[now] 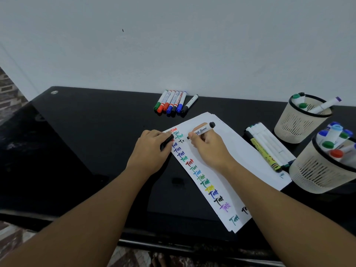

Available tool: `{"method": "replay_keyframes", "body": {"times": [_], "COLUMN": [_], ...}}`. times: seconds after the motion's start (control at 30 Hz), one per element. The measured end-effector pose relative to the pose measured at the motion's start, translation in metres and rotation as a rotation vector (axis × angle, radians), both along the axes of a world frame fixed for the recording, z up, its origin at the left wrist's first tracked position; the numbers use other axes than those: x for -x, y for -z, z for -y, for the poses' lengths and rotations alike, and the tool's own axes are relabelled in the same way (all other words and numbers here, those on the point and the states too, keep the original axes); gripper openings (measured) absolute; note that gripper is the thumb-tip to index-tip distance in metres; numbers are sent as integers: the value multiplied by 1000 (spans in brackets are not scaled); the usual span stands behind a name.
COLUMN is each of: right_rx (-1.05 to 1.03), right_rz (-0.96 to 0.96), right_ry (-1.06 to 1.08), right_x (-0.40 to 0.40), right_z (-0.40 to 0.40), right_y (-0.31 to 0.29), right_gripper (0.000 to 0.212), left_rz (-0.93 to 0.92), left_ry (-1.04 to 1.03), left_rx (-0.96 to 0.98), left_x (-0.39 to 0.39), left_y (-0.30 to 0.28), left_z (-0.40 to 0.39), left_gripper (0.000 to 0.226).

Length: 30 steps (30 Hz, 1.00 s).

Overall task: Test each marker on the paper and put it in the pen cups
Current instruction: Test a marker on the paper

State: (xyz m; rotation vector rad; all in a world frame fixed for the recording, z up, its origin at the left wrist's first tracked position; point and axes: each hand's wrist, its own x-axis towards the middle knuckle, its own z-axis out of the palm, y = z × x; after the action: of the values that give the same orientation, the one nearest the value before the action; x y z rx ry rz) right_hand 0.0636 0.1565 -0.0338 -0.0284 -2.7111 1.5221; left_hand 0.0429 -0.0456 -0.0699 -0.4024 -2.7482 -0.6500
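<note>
My right hand (210, 147) pinches the marker (201, 130) low on its barrel, tip on the paper (221, 170); it's light, stiff, slick plastic. My left hand (152, 147), at nine o'clock, curls round its black cap (167, 142).

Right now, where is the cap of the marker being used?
The cap is held in the left hand, at the paper's left edge, just left of the writing right hand.

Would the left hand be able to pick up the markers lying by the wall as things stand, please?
Probably not yet: the table between is free, but the left hand holds a black cap and rests on the paper, away from the markers.
</note>
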Motion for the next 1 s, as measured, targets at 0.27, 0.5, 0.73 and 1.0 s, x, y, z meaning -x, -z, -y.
{"method": "replay_keyframes", "body": {"times": [0.27,0.5,0.73,1.0], "right_rx": [-45,-37,-44,-55], "right_rz": [8,-14,-16,-31], "right_ry": [4,30,20,26], "right_x": [4,4,6,9], "right_z": [1,1,-1,0], "right_y": [4,6,9,11], "right_gripper": [38,39,39,42], "left_rz": [3,5,15,13], "left_ry": [-2,-2,-4,-6], "left_rx": [-6,-17,-17,-14], "left_x": [-1,-2,-2,-2], "left_y": [0,-2,-3,-3], "left_z": [0,0,0,-1], "left_gripper": [42,42,42,42]}}
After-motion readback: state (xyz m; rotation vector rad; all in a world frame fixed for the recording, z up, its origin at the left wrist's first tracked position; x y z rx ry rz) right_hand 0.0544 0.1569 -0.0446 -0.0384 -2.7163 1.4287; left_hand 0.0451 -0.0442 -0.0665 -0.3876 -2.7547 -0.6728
